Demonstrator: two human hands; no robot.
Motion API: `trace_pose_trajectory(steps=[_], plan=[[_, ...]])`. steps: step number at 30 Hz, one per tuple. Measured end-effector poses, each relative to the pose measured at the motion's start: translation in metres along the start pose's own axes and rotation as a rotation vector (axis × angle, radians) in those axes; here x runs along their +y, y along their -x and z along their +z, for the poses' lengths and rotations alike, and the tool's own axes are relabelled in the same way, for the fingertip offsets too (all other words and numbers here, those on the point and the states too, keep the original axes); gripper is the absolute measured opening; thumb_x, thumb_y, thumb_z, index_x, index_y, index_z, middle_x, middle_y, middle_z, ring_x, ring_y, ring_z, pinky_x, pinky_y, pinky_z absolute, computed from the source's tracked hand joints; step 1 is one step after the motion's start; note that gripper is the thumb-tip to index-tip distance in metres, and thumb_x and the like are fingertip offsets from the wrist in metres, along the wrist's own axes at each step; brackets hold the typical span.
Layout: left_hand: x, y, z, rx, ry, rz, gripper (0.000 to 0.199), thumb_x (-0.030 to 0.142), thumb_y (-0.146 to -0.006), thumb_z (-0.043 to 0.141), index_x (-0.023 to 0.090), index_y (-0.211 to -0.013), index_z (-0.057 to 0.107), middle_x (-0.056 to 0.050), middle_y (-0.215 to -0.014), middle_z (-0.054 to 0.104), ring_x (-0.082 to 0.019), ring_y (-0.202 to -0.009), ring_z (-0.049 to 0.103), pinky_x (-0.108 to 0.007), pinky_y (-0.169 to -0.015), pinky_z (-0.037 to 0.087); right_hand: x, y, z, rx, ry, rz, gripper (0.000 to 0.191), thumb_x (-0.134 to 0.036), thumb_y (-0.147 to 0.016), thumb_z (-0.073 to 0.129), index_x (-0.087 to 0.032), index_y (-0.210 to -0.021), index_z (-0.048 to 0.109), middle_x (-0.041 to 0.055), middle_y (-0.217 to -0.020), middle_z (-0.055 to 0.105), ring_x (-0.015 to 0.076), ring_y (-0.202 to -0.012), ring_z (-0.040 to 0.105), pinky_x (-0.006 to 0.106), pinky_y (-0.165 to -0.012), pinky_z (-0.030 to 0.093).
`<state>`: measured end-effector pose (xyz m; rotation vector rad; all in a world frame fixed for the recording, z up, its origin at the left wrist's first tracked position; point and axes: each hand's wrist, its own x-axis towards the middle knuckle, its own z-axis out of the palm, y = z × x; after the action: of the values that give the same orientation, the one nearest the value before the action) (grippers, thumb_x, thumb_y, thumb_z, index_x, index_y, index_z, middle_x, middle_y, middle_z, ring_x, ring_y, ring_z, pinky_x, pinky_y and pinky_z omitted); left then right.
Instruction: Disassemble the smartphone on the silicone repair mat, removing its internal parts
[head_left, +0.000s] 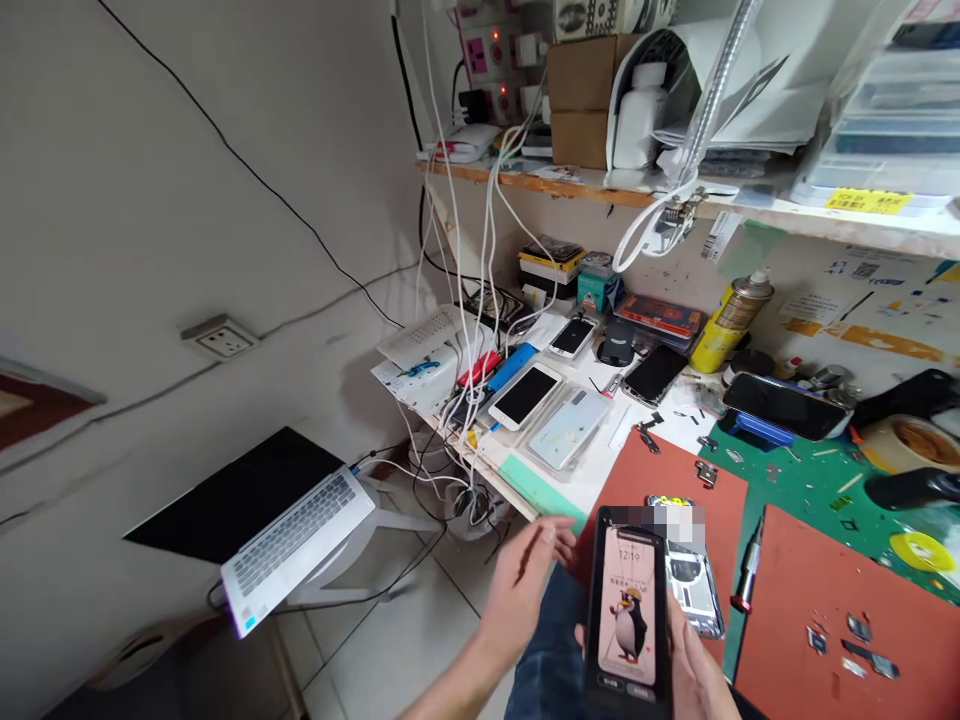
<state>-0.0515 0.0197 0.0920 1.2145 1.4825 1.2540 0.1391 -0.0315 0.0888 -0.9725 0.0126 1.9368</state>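
Note:
A black phone (628, 610) with a lit screen, showing a penguin picture and 12:19, is held upright in my right hand (694, 660) at the lower middle. Fingers wrap its right side and a fingertip shows at its left edge. To its left, my left hand (529, 570) is off the phone, near the bench edge, with its fingers loosely bent and slightly apart and nothing seen in them. Behind the phone lies an opened phone body (694, 575) on a red mat (724, 480). A screwdriver (748, 570) rests to the right.
Several phones, including a white one (525, 396), lie at the back of the bench near a yellow spray can (731, 320). Small parts sit on the right red mat (810, 560). White cables (491, 220) hang from the shelf (525, 183). An open laptop (300, 540) stands lower left.

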Motion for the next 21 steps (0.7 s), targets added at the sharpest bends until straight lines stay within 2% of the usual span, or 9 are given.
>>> trace_pose_trajectory(steps=[1,4,6,9,11,13,15,16,21], plan=[[0.003,0.012,0.012,-0.066,0.15,-0.117,0.053,0.061,-0.109,0.049,0.02,-0.121,0.08,-0.013,-0.103,0.082,-0.027,-0.09,0.078,-0.04,-0.083,0.063,0.002,0.0,0.003,-0.028,0.026,-0.04,0.072,-0.075,-0.087,0.076,-0.035,-0.147,0.07,0.0102,-0.139,0.077,0.0386,-0.128,0.074,0.066,-0.121,0.048],[0.012,0.032,0.037,-0.262,0.747,-0.562,0.063,0.07,-0.102,0.059,0.017,-0.131,0.077,-0.016,-0.118,0.082,-0.034,-0.11,0.078,-0.048,-0.103,0.059,0.005,0.0,0.011,-0.043,0.107,-0.162,0.066,-0.069,-0.091,0.075,-0.037,-0.149,0.067,0.0057,-0.152,0.069,0.0343,-0.151,0.056,0.061,-0.126,0.044],[0.015,0.034,0.045,-0.305,0.97,-0.692,0.063,0.067,-0.097,0.07,0.015,-0.131,0.077,-0.016,-0.122,0.081,-0.036,-0.118,0.076,-0.05,-0.112,0.055,0.004,0.0,0.015,-0.012,0.152,-0.205,0.068,-0.067,-0.092,0.075,-0.038,-0.152,0.064,0.0033,-0.159,0.064,0.0328,-0.159,0.046,0.058,-0.127,0.044],[0.017,0.029,0.048,-0.332,1.071,-0.707,0.061,0.063,-0.096,0.073,0.014,-0.133,0.076,-0.015,-0.124,0.081,-0.036,-0.121,0.075,-0.047,-0.113,0.054,-0.004,0.003,0.016,-0.013,0.312,-0.249,0.071,-0.058,-0.094,0.078,-0.036,-0.158,0.058,0.0013,-0.164,0.058,0.029,-0.161,0.041,0.05,-0.131,0.039],[0.017,0.026,0.049,-0.367,1.08,-0.728,0.063,0.065,-0.097,0.071,0.013,-0.133,0.076,-0.016,-0.121,0.082,-0.036,-0.117,0.076,-0.044,-0.104,0.058,-0.013,0.008,0.013,-0.096,0.471,-0.249,0.079,-0.046,-0.094,0.082,-0.036,-0.165,0.048,0.0021,-0.164,0.058,0.0269,-0.155,0.049,0.046,-0.13,0.04],[0.017,0.025,0.05,-0.38,1.052,-0.756,0.065,0.067,-0.097,0.069,0.012,-0.131,0.076,-0.016,-0.117,0.082,-0.036,-0.11,0.078,-0.042,-0.093,0.062,-0.022,0.013,0.008,-0.194,0.598,-0.211,0.095,-0.037,-0.093,0.084,-0.036,-0.172,0.031,0.0061,-0.16,0.061,0.0266,-0.135,0.066,0.047,-0.12,0.052],[0.018,0.024,0.052,-0.358,1.025,-0.76,0.064,0.067,-0.098,0.068,0.011,-0.129,0.077,-0.016,-0.114,0.083,-0.035,-0.104,0.079,-0.041,-0.088,0.062,-0.03,0.018,0.004,-0.245,0.666,-0.161,0.108,-0.032,-0.091,0.085,-0.036,-0.175,0.018,0.0092,-0.154,0.065,0.0252,-0.114,0.075,0.048,-0.106,0.061],[0.018,0.024,0.053,-0.348,1.02,-0.754,0.063,0.066,-0.098,0.068,0.011,-0.129,0.077,-0.016,-0.114,0.083,-0.034,-0.103,0.079,-0.04,-0.088,0.062,-0.032,0.019,0.002,-0.247,0.684,-0.145,0.111,-0.03,-0.09,0.086,-0.036,-0.175,0.016,0.0095,-0.153,0.065,0.0246,-0.11,0.076,0.047,-0.102,0.062],[0.021,0.024,0.056,-0.323,1.03,-0.73,0.058,0.061,-0.101,0.068,0.013,-0.134,0.075,-0.014,-0.122,0.081,-0.03,-0.106,0.078,-0.037,-0.091,0.061,-0.036,0.022,0.0,-0.209,0.703,-0.143,0.11,-0.028,-0.089,0.087,-0.038,-0.174,0.019,0.0086,-0.15,0.067,0.0243,-0.115,0.074,0.042,-0.1,0.062]])
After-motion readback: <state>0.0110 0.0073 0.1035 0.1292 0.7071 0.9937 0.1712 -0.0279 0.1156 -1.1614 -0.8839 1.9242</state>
